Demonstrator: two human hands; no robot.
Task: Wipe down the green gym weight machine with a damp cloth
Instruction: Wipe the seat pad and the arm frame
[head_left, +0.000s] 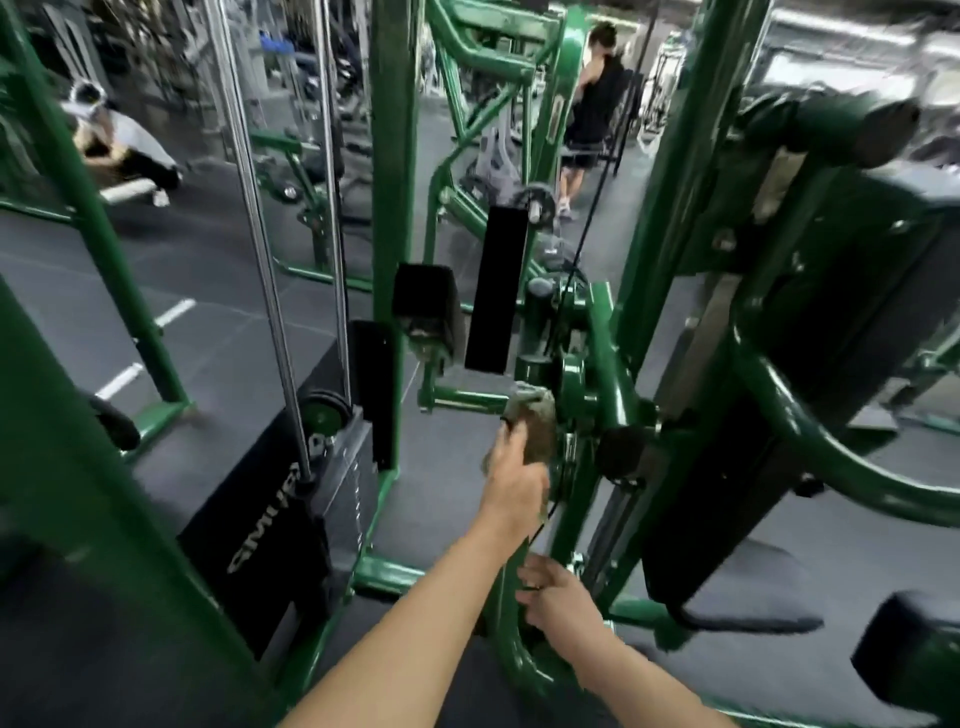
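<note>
At the middle of the view stands the green weight machine (393, 156), its painted posts and curved tubes filling most of the frame. One cloth (535, 431), grey-brown and crumpled, is pressed against a short horizontal green bar (467, 399) near the machine's pivot hub. The left hand (514, 483) reaches forward on an outstretched bare arm, and its fingers (506, 441) are clamped on the cloth, bunching it against the end of that bar. The right hand (558, 592) sits lower and nearer the camera, its fingers curled round a green upright tube just below the left wrist; how tightly they close I cannot tell, as the far side of the tube is hidden.

One black weight stack (291, 499) with pale lettering stands to the left, with two chrome guide rods (260, 234) rising from it. Three black pads show about the hub: one small square pad (423, 304), one tall narrow pad (496, 288), and one large pad (857, 291) on the right, blurred. One black cable (576, 260) runs down to the hub.

Two other people are in the background on the dark floor (197, 270): one crouched at the far left (124, 145), one standing in black (592, 109) beyond the frame.
</note>
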